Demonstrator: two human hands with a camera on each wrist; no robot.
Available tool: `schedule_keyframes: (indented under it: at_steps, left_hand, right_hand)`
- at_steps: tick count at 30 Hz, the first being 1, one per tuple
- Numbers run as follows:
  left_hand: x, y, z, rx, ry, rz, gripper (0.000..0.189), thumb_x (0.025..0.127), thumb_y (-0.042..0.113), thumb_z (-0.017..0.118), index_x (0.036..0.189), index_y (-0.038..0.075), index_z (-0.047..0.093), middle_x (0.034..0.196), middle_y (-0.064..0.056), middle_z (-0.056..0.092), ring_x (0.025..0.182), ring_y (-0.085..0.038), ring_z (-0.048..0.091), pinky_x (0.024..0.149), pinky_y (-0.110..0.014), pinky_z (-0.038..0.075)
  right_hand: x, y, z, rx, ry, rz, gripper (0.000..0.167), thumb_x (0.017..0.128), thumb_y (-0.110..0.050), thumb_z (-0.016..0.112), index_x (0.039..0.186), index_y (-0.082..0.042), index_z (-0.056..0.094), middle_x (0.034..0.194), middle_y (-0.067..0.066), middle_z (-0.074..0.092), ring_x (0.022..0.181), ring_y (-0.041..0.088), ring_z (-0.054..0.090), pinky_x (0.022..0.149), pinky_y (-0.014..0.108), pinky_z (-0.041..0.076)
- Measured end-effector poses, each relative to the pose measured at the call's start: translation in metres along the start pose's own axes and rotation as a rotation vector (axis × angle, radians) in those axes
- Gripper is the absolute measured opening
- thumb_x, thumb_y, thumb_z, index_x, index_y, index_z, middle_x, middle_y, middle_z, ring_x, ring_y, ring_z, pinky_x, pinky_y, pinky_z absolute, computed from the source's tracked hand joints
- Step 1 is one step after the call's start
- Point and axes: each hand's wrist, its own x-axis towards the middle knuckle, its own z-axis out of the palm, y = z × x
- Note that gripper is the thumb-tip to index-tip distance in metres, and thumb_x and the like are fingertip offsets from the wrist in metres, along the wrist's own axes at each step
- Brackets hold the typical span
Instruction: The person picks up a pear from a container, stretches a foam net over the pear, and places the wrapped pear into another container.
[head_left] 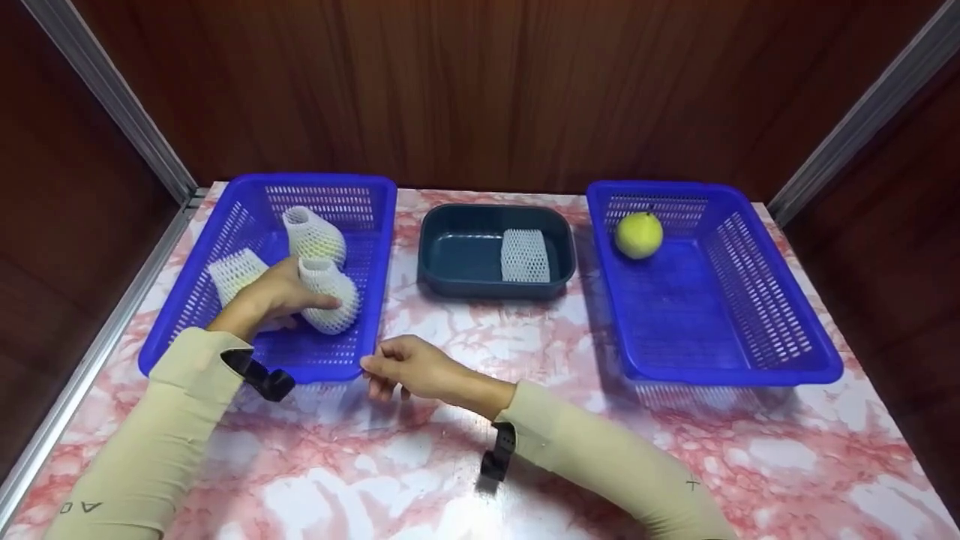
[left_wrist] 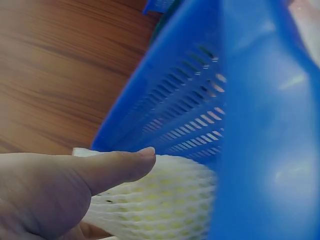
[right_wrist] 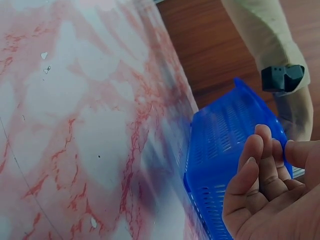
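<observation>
In the left blue basket (head_left: 388,247), my left hand (head_left: 274,296) grips a yellowish fruit in a white foam net (head_left: 331,304). The thumb lies across the net in the left wrist view; the other fingers are mostly hidden. Two more netted fruits lie by that hand: one in a foam net (head_left: 315,236) behind it, another in a foam net (head_left: 238,271) partly under the wrist. At the basket's near right corner, my right hand (head_left: 412,367) pinches the rim between thumb and index finger, its other fingers loosely curled.
A dark teal tub (head_left: 461,287) with an empty foam net (head_left: 525,256) in it stands in the middle. To the right is another blue basket (head_left: 626,330) holding a bare yellow-green pear (head_left: 639,235). Wooden panels (head_left: 487,90) enclose the marbled table (head_left: 480,337) at the back and sides.
</observation>
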Motion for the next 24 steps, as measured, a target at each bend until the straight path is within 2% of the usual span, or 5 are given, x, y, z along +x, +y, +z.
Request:
schedule_keyframes:
  at_steps: [5,9,14,19,24]
  left_hand:
    - [0.0011,-0.0003,-0.0017,0.038,0.020,0.013,0.080,0.086,0.007,0.078,0.148,-0.008,0.029,0.141,-0.032,0.044,0.122,-0.045,0.053,0.092,-0.054,0.056]
    - [0.0030,-0.0034,0.0027,0.083,0.052,0.019,0.080,0.082,0.005,0.081,0.143,-0.011,0.032,0.135,-0.033,0.047,0.114,-0.041,0.055,0.086,-0.049,0.058]
    - [0.0042,-0.0046,0.0073,0.108,0.057,0.033,0.079,0.081,0.003,0.081,0.141,-0.013,0.032,0.134,-0.033,0.045,0.115,-0.043,0.053,0.086,-0.055,0.058]
    - [0.0006,-0.0030,0.0053,0.068,0.003,-0.010,0.083,0.084,0.005,0.078,0.147,-0.010,0.026,0.143,-0.036,0.037,0.124,-0.052,0.049,0.090,-0.062,0.054]
    - [-0.0014,0.0002,0.0022,0.058,-0.018,-0.028,0.084,0.087,0.008,0.077,0.150,-0.009,0.023,0.144,-0.038,0.034,0.126,-0.055,0.047,0.091,-0.062,0.054]
  right_hand:
    - [0.0003,-0.0001,-0.0002,-0.002,0.003,-0.002,0.034,0.105,-0.022,0.058,0.104,0.011,0.066,0.072,-0.004,0.068,0.063,0.008,0.062,0.055,0.027,0.044]
    - [0.0005,0.0001,0.0002,-0.005,0.004,-0.001,0.033,0.105,-0.022,0.059,0.103,0.011,0.066,0.072,-0.004,0.068,0.063,0.008,0.062,0.055,0.027,0.044]
    - [0.0010,0.0009,0.0003,-0.009,0.007,-0.003,0.033,0.105,-0.021,0.059,0.103,0.010,0.066,0.072,-0.004,0.068,0.063,0.008,0.062,0.055,0.027,0.044]
    - [-0.0002,0.0001,0.0006,-0.011,-0.003,-0.010,0.032,0.105,-0.021,0.058,0.102,0.010,0.066,0.071,-0.004,0.068,0.062,0.008,0.062,0.055,0.026,0.043]
    - [-0.0008,-0.0009,0.0002,-0.008,0.002,-0.016,0.032,0.105,-0.021,0.058,0.100,0.010,0.067,0.071,-0.004,0.068,0.062,0.007,0.062,0.055,0.026,0.043]
